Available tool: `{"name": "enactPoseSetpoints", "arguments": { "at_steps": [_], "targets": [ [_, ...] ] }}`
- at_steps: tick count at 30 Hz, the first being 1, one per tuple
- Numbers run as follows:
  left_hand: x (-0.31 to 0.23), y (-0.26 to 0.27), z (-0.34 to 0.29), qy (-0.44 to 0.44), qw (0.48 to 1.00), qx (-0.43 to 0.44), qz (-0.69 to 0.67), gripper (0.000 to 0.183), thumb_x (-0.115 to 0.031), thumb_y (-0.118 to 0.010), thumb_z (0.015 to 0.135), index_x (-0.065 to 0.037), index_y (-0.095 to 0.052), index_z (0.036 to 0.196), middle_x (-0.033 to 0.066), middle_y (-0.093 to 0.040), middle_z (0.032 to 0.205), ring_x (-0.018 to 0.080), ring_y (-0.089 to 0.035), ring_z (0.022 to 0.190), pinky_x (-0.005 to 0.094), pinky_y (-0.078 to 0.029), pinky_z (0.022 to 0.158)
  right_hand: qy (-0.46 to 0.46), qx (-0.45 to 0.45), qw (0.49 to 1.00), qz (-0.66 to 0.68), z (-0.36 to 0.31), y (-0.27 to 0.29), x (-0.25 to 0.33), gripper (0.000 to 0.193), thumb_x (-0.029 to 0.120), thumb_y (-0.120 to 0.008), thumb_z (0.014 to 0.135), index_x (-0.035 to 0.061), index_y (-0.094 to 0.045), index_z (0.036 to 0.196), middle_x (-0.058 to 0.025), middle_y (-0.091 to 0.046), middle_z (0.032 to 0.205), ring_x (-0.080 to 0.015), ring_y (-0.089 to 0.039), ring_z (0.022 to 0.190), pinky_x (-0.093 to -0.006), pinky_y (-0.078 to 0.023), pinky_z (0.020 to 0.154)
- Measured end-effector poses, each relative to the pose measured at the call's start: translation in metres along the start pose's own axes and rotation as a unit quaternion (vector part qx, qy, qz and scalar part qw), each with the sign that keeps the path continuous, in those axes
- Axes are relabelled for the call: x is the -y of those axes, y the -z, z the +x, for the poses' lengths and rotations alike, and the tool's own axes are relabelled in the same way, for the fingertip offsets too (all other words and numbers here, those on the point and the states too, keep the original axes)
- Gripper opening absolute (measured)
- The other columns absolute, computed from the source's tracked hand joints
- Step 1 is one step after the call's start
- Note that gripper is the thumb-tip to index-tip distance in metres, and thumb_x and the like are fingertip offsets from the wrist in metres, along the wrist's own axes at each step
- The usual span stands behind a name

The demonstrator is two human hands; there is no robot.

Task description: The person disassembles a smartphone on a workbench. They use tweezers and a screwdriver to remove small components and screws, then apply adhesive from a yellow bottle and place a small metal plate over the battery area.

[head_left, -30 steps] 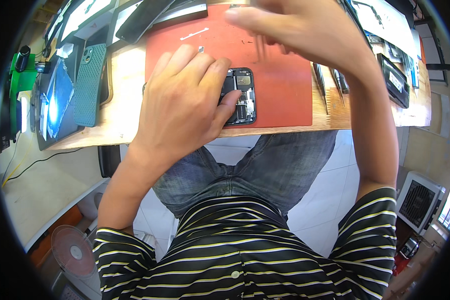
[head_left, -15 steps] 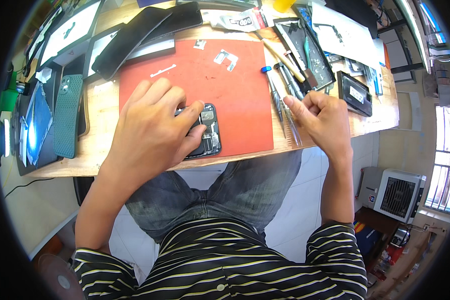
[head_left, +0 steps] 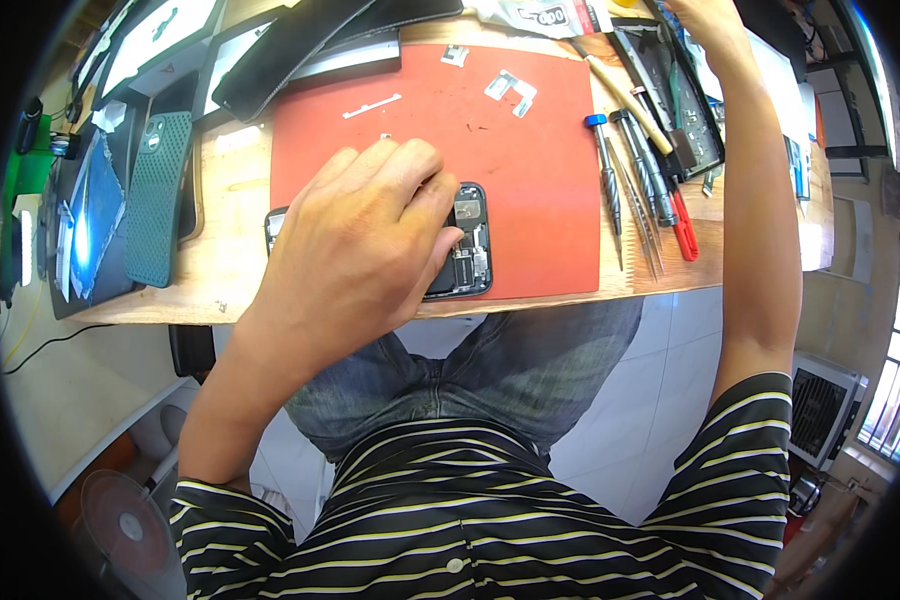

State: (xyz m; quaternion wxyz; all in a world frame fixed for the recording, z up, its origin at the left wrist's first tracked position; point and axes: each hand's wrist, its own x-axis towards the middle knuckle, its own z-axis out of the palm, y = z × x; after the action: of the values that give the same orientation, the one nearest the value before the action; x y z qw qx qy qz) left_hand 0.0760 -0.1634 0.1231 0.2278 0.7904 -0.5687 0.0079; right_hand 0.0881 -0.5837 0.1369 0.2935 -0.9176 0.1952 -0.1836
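An opened smartphone, its inner parts bare, lies on the red mat near the table's front edge. Over it is my left hand, fingers curled and thumb bent in close to the phone's inside. The hand covers much of the phone, and whatever the fingertips grip is hidden. My right hand reaches to the far right, past a black tray; the picture's edge cuts it off and its fingers do not show.
Right of the mat lie a blue-capped screwdriver, tweezers and a red-handled tool. Small metal plates rest on the mat. On the left are a green phone case and dark phone panels.
My right hand has gone from beside the tweezers to the far right of the table, uncovering the red-handled tool. My left hand stays over the phone. The whole view has shifted.
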Motion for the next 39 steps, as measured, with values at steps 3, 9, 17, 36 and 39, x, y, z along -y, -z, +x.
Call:
{"name": "enactPoseSetpoints", "arguments": {
  "at_steps": [3,9,17,36,39],
  "targets": [
    [-0.007,0.0,-0.001,0.031,0.999,0.014,0.002,0.033,-0.013,-0.081,0.084,-0.003,-0.069,0.113,0.0109,-0.061,0.114,0.0334,-0.06,0.103,0.0447,-0.048,0.088,-0.018,-0.064,0.997,0.033,0.002,-0.01,0.002,0.038,0.023,-0.087,0.084,-0.0048,-0.075,0.108,-0.0124,-0.075,0.089,-0.0187,-0.07,0.081,-0.0321,-0.054,0.072],
    [-0.006,0.0,0.001,-0.01,0.998,-0.025,0.05,0.034,-0.013,-0.081,0.082,-0.003,-0.07,0.112,0.009,-0.062,0.118,0.0318,-0.058,0.12,0.0486,-0.042,0.101,0.003,-0.071,0.997,-0.014,0.005,-0.01,-0.001,0.032,0.019,-0.082,0.087,-0.007,-0.075,0.104,-0.0143,-0.076,0.088,-0.018,-0.07,0.077,-0.0324,-0.055,0.071],
    [-0.001,-0.003,0.0,-0.011,0.999,-0.032,0.04,0.034,-0.013,-0.082,0.08,-0.004,-0.069,0.11,0.0072,-0.062,0.114,0.0297,-0.058,0.121,0.0472,-0.042,0.1,0.105,-0.158,0.979,0.077,-0.068,0.016,0.054,0.044,0.032,-0.084,0.088,-0.0043,-0.076,0.11,-0.011,-0.079,0.098,-0.0151,-0.073,0.087,-0.028,-0.055,0.08],
    [0.002,-0.001,0.002,-0.024,0.998,-0.033,0.042,0.032,-0.014,-0.083,0.078,-0.004,-0.07,0.106,0.0067,-0.062,0.109,0.0288,-0.059,0.116,0.0459,-0.041,0.097,0.012,0.204,0.977,0.066,-0.27,-0.012,0.139,0.032,0.02,-0.089,0.077,0.0018,-0.076,0.1,-0.0081,-0.067,0.072,-0.0192,-0.061,0.059,-0.0317,-0.047,0.057],
    [0.001,-0.002,0.002,-0.026,0.998,-0.04,0.03,0.031,-0.014,-0.083,0.078,-0.004,-0.07,0.105,0.0066,-0.062,0.109,0.0282,-0.059,0.116,0.0457,-0.041,0.097,0.003,0.22,0.974,0.06,-0.269,-0.016,0.139,0.031,0.023,-0.089,0.078,0.0025,-0.076,0.098,-0.0089,-0.066,0.07,-0.0208,-0.062,0.058,-0.033,-0.048,0.057]
  ]
}}
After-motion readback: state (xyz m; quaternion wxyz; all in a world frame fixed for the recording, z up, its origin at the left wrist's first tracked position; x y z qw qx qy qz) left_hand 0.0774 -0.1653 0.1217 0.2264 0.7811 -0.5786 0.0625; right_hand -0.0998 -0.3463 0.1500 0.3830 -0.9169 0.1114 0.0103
